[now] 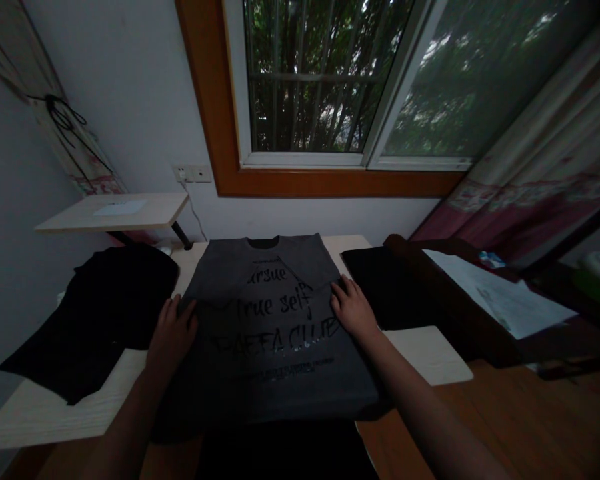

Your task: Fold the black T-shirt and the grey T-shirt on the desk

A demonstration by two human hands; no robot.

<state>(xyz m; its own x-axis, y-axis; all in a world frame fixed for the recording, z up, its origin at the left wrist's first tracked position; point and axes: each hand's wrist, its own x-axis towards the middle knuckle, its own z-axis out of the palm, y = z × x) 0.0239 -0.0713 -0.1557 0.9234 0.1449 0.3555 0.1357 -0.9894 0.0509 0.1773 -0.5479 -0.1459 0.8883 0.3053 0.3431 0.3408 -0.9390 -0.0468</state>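
Note:
A dark grey T-shirt with black lettering lies spread, front up, with its neckline towards the window and its lower edge towards me. My left hand is closed on the shirt's left side, fingers bent at the edge. On the opposite side, my right hand grips the right edge at about the same height. Creases in the fabric run towards both hands. The sleeves do not show. Fabric caught beneath the fingers is mostly hidden.
Black clothing lies left of the shirt on the pale table, and a folded black cloth lies to the right. A small raised shelf stands at back left. Dark furniture bearing a white sheet is farther right.

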